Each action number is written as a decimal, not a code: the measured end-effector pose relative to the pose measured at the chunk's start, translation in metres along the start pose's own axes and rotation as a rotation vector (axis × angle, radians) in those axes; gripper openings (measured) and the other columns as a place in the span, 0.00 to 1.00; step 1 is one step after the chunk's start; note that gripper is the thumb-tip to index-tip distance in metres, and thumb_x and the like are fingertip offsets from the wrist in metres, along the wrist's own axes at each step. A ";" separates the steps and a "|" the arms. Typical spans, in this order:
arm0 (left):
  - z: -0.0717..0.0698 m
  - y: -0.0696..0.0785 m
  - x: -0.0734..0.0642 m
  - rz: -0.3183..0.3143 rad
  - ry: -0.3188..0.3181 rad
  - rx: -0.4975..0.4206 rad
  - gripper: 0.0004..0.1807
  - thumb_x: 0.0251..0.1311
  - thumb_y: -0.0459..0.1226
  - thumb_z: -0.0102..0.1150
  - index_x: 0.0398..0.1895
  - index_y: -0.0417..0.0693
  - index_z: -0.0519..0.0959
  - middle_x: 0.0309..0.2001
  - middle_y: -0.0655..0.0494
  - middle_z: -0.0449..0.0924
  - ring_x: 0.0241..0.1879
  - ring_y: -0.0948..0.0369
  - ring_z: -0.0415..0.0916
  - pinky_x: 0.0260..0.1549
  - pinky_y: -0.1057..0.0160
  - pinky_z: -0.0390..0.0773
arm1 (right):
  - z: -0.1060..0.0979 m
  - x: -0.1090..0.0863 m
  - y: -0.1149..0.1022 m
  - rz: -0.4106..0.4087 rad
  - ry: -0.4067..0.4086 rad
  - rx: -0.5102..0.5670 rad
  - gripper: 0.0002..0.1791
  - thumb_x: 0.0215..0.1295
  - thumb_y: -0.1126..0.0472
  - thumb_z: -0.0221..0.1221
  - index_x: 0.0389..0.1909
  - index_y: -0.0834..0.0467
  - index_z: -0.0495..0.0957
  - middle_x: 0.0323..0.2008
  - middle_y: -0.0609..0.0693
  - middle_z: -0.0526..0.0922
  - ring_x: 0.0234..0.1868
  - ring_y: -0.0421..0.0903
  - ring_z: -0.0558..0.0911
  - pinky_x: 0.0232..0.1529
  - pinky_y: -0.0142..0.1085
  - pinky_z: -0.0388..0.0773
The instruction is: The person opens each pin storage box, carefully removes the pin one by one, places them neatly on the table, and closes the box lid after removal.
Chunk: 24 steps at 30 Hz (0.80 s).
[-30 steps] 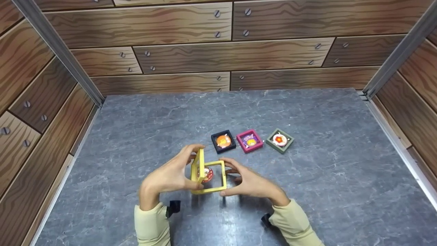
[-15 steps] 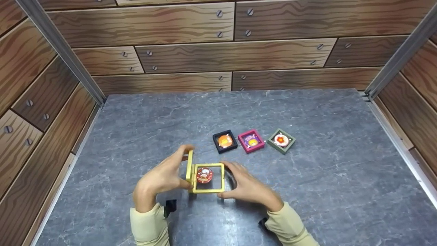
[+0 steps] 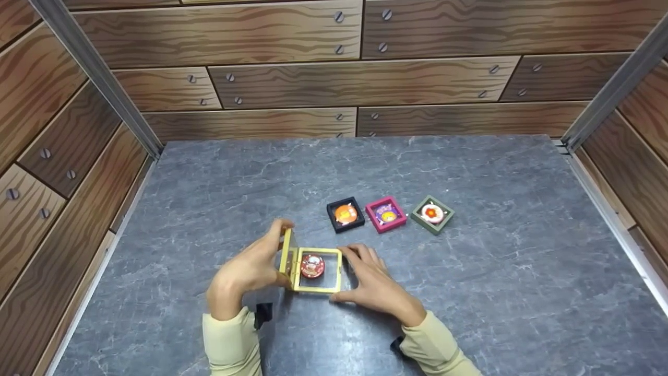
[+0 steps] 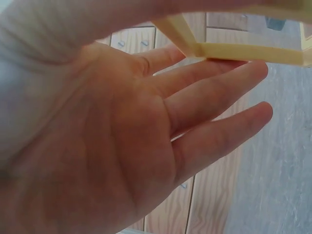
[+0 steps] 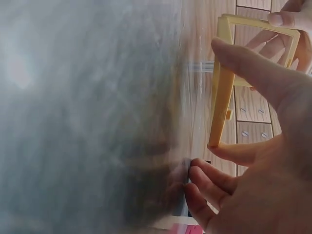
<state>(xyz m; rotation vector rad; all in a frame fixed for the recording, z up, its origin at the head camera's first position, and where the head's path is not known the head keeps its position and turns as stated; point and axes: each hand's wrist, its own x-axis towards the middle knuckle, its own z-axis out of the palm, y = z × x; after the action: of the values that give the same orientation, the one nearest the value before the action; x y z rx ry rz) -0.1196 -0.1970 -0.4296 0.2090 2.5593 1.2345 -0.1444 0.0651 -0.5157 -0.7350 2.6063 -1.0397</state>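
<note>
A yellow hinged display frame [image 3: 319, 290] with clear film windows lies spread between both hands, close over the grey table. Its left half [image 3: 286, 257] stands almost upright, and my left hand [image 3: 248, 269] grips that half between thumb and fingers. In the left wrist view, the fingers [image 4: 229, 92] extend along the yellow rim. My right hand [image 3: 373, 284] holds the flat half by its near and far right corners, thumb in front. A round red disc [image 3: 312, 267] with a white printed figure sits near the hinge. In the right wrist view, the frame's edge [image 5: 222, 109] spans thumb and forefinger.
Three small square frames lie in a row beyond the hands: black [image 3: 345, 214], pink [image 3: 386, 214] and green [image 3: 432, 214], each with a round printed disc inside. Wood-patterned walls [image 3: 292, 86] with metal corner posts enclose the grey table [image 3: 501, 250] at the back and sides.
The left hand has swung the frame's left half leftward, from leaning over the base to nearly upright, bringing the red disc into full view. The right hand has shifted slightly left with the base.
</note>
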 end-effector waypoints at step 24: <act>0.008 -0.003 0.011 0.007 0.065 0.108 0.54 0.36 0.21 0.80 0.71 0.47 0.63 0.69 0.38 0.76 0.67 0.43 0.77 0.74 0.43 0.73 | 0.002 0.013 0.000 0.014 -0.029 -0.152 0.56 0.53 0.46 0.78 0.78 0.64 0.64 0.68 0.62 0.67 0.63 0.59 0.66 0.59 0.52 0.65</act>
<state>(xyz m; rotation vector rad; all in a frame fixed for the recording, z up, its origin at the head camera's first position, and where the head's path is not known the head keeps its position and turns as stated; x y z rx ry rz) -0.1272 -0.1902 -0.4386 0.2035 2.6861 1.1248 -0.1549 0.0565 -0.5172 -0.7579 2.6830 -0.8276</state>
